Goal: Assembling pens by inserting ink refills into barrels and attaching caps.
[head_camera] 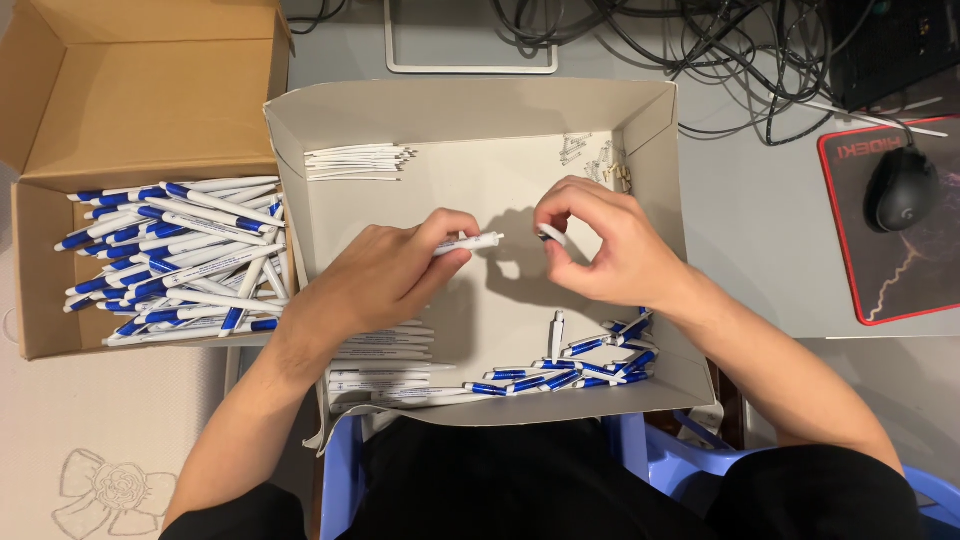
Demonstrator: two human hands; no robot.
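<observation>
From my remote view, the left hand (385,275) pinched a slim white plastic pen barrel (470,243) over the shallow white cardboard tray (650,120), its tip pointing at the right hand (600,245), whose fingers closed on a small blue-and-white pen piece (551,234), mostly hidden by the thumb. Blue-and-white pen parts (575,370) lay along the tray's near edge, partly covered by the wrists. A brown cardboard box of assembled pens (175,260) sat left; I could not make out the tiny parts (600,160) in the far corner.
</observation>
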